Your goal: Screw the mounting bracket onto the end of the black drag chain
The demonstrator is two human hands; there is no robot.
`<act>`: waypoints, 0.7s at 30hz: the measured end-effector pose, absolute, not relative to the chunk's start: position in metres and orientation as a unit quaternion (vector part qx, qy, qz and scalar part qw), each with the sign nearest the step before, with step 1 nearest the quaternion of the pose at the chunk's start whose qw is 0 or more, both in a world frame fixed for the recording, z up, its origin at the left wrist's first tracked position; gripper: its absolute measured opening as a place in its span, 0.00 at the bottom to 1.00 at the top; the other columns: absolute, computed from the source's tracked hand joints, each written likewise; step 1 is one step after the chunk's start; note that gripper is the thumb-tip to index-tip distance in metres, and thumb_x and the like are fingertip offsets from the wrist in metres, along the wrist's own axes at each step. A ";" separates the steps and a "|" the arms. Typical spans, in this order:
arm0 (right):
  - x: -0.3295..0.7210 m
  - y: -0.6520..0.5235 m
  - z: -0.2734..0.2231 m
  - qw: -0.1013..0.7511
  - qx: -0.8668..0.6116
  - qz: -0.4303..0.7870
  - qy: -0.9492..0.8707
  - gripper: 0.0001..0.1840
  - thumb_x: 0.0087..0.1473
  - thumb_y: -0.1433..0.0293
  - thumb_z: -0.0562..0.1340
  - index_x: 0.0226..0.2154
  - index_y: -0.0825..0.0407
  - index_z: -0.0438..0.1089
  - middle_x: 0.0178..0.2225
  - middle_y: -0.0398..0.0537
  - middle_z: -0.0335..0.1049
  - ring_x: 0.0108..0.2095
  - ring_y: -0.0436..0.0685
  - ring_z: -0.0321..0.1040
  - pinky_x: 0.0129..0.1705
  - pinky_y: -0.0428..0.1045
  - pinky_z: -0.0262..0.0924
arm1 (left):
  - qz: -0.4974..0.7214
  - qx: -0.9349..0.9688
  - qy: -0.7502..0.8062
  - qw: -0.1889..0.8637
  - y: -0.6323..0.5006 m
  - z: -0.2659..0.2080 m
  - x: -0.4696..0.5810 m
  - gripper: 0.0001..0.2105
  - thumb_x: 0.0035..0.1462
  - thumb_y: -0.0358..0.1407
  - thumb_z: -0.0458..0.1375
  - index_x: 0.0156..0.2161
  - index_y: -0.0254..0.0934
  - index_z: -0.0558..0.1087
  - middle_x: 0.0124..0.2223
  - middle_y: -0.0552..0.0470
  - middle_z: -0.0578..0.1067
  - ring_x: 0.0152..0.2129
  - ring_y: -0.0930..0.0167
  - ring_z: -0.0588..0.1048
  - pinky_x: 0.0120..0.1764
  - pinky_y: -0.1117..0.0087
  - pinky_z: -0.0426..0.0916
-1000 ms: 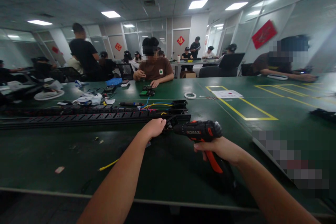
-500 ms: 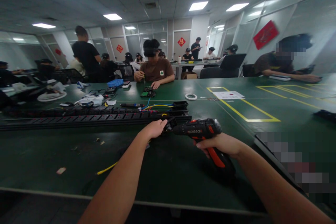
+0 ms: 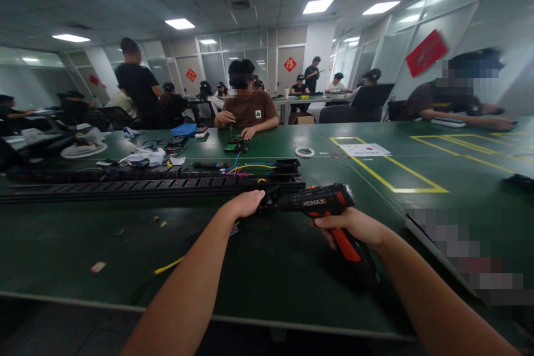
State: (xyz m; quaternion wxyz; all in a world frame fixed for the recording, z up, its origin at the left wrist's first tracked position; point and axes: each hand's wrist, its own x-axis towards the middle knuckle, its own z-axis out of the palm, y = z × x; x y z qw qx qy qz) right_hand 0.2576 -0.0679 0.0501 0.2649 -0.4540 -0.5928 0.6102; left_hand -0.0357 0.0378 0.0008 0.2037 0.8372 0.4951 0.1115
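My right hand is closed around the handle of a black and orange cordless drill, its nose pointing left. The drill's tip meets a small black part, which my left hand grips from the left. How that part is shaped is mostly hidden by my fingers. Just beyond it lie long black power strips with a row of sockets, and blue and yellow wires come out near their right end. A yellow cable pokes out from under my left forearm.
Across the green table a co-worker handles a circuit board. A white ring, a paper sheet and yellow tape outlines lie to the right. A blue tray stands at the back left. Another person sits at the far right.
The drill and my right hand have tilted or shifted very slightly up. My left hand keeps its hold on the black part. The co-worker's raised hand across the table has moved slightly.
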 end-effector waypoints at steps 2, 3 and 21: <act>0.259 -0.070 0.053 0.250 -0.467 0.585 -0.614 0.15 0.45 0.61 0.68 0.32 0.57 0.72 0.18 0.41 0.68 0.20 0.52 0.66 0.24 0.48 0.62 | 0.118 0.827 0.508 0.210 0.037 0.001 -0.033 0.26 0.65 0.46 0.37 0.49 0.34 0.71 0.53 0.43 0.73 0.51 0.62 0.70 0.51 0.68 0.60; 0.260 -0.072 0.055 0.239 -0.476 0.569 -0.627 0.16 0.45 0.61 0.67 0.33 0.56 0.72 0.18 0.41 0.68 0.20 0.53 0.66 0.24 0.48 0.62 | 0.122 0.821 0.516 0.213 0.037 0.002 -0.032 0.26 0.66 0.47 0.36 0.49 0.34 0.71 0.53 0.43 0.74 0.51 0.63 0.70 0.51 0.69 0.61; 0.246 -0.102 0.069 0.204 -0.508 0.540 -0.639 0.21 0.43 0.59 0.69 0.38 0.53 0.70 0.25 0.42 0.68 0.25 0.52 0.66 0.29 0.47 0.62 | 0.084 0.824 0.528 0.187 0.041 0.010 -0.020 0.32 0.64 0.53 0.35 0.45 0.34 0.75 0.49 0.40 0.76 0.47 0.61 0.73 0.48 0.67 0.62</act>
